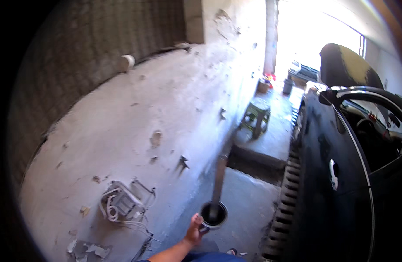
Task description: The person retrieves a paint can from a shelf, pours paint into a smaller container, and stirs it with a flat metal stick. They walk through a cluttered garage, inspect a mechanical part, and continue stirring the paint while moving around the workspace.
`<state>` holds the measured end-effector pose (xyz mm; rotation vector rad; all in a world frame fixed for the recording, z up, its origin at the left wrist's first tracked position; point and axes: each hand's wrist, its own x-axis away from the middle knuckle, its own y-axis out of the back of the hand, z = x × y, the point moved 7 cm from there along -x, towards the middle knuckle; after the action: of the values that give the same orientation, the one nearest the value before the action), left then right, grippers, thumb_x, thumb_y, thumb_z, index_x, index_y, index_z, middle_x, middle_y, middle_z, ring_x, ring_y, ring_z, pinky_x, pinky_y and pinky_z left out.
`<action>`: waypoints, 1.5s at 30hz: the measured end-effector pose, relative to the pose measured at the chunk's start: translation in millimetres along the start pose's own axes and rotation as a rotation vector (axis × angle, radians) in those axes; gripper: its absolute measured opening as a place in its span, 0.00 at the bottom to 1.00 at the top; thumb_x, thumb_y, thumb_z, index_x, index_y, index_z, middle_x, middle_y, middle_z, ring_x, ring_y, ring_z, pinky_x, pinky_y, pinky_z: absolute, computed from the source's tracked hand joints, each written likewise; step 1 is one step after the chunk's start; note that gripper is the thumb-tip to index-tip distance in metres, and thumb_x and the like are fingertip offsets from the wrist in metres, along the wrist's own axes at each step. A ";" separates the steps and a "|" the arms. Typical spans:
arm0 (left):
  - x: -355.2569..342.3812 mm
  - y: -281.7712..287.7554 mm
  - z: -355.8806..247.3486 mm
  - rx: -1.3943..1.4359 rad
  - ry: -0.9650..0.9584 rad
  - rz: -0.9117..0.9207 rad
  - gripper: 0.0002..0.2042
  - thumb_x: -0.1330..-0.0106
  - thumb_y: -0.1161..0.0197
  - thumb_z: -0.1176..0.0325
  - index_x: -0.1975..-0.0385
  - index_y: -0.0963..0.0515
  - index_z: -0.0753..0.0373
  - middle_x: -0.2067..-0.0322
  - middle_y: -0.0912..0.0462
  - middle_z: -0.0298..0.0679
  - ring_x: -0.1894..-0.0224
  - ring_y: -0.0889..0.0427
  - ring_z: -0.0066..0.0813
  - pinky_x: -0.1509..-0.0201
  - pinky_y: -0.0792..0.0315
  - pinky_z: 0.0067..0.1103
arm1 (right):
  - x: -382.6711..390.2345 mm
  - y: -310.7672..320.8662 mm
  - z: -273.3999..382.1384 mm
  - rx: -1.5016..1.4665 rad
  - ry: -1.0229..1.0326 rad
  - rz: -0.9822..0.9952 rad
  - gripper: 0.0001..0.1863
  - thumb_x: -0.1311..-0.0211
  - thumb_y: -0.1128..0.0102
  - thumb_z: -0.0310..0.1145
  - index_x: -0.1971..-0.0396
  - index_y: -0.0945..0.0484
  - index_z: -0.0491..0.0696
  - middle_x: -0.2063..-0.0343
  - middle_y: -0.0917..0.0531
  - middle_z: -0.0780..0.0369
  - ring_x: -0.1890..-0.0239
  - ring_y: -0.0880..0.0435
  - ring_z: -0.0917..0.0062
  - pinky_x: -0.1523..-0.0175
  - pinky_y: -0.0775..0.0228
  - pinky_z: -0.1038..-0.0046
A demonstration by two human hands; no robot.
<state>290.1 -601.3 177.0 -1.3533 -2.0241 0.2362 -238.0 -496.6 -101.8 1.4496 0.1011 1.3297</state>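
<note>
My left hand (194, 231) comes in from the lower edge, its fingers closed around the near left side of a round, open can (225, 218). The can has a pale rim and a dark inside; what it contains is too dark to make out. A long, flat brown strip (219, 177), blurred and looking like wood, reaches down to the can's mouth, and its lower end seems to be inside. My right hand is out of the picture.
A dark car (340, 209) with its hood (349, 65) raised stands along the right, beside a slotted floor grate (286, 209). Ahead are a floor pit (257, 163) and a green stool (255, 118). On the left wall (122, 144) hangs a grey box with cables (124, 203).
</note>
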 end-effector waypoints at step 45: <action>-984.4 -491.7 -197.0 0.022 0.026 -0.080 0.36 0.48 0.41 0.36 0.39 0.38 0.45 0.40 0.33 0.34 0.38 0.36 0.36 0.38 0.47 0.47 | -658.7 526.7 663.9 -0.467 -0.239 -0.088 0.37 0.43 0.49 0.59 0.55 0.21 0.34 0.54 0.20 0.44 0.46 0.22 0.60 0.43 0.34 0.65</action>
<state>268.9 -1718.4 139.9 -1.2525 -2.0429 0.2035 -288.2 -1561.9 19.6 1.1752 -0.2833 1.0138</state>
